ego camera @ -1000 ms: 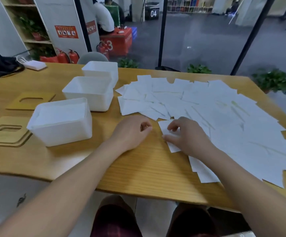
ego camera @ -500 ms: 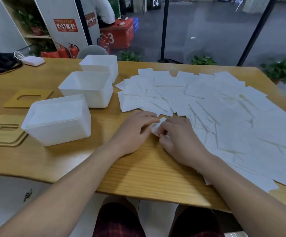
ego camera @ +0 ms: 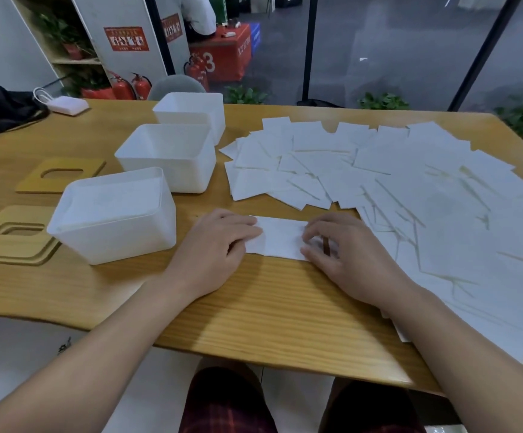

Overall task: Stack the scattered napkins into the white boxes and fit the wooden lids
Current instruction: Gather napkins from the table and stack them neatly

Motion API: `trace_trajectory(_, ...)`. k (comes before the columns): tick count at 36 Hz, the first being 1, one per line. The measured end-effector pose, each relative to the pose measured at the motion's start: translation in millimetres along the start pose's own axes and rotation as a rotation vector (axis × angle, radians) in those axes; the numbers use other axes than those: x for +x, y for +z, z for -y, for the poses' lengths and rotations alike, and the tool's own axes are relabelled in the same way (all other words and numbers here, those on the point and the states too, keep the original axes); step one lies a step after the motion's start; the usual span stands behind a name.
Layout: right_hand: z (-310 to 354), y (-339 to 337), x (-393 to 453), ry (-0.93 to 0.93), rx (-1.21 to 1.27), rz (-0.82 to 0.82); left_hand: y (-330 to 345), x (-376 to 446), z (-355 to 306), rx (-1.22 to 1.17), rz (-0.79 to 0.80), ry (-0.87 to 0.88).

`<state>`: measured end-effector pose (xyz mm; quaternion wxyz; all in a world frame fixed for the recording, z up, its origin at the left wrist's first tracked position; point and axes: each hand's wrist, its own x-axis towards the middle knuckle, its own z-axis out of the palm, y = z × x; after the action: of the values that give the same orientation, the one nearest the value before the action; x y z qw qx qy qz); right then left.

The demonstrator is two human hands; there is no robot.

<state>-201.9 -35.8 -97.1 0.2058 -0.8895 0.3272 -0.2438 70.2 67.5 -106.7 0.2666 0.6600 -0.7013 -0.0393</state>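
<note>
Both hands down on one napkin near the table front edge, just right of the nearest white box. Left hand pressing the napkin's left end, fingers mostly straight. Right hand on the right end, fingers bent onto the paper; pinch or plain press, cannot tell. Hands apart, bare napkin strip between them. Scattered napkins overlapping right of and behind that box, out to the far right table edge. Nearest box filled close to the rim with white. Middle box and far box lined up behind it. Two wooden lids flat, left of the nearest box, slots up.
</note>
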Motion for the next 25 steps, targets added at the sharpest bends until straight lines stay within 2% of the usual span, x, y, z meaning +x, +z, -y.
trace_trajectory(7,-2,-8,17,0.042,-0.019,-0.006,-4,21,-1,0.017,-0.032,0.007)
trace_trajectory(11,4,-11,47,0.039,-0.005,-0.009,-5,61,-3,0.044,-0.096,-0.126)
trace_trajectory(14,8,-8,66,0.050,0.023,0.035,3,88,3,0.115,-0.071,-0.180)
trace_trajectory(17,5,-2,72,0.054,0.035,0.046,9,99,9,0.178,-0.068,-0.184)
trace_trajectory(22,-4,6,62,0.092,0.086,0.024,16,99,17,0.303,-0.186,-0.117)
trace_trajectory(25,-6,2,58,0.132,0.157,-0.001,20,100,21,0.297,-0.207,-0.096)
